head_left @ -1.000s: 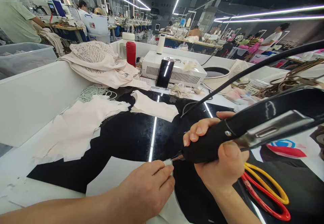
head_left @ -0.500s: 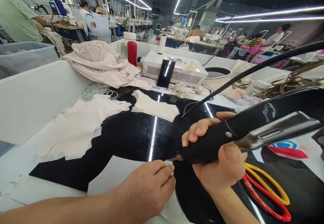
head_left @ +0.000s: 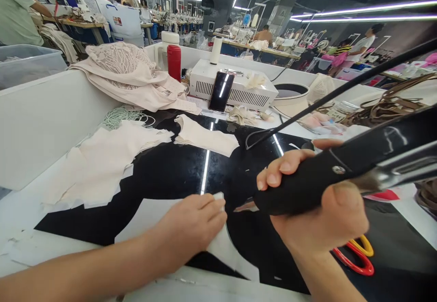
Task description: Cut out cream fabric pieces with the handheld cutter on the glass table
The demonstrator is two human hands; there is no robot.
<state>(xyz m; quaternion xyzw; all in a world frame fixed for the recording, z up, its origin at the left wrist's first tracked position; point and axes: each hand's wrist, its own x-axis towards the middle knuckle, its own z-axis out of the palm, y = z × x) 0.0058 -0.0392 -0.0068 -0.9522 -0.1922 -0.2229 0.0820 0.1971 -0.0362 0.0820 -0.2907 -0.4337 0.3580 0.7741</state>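
I see the right hand wrapped around the black tool, perhaps for steady aim, the left hand pinching a white piece.

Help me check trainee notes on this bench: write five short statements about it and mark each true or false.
1. The right hand grips a black tool; the left hand does not. True.
2. The phone stands in front of the white vented box. True.
3. The left hand is touching the phone. False: it holds a small pale piece, well apart from the phone.
4. Both looped handles are blue. False: there is a red handle and a yellow handle.
5. Green cord lies beyond the left-side fabric pieces. True.
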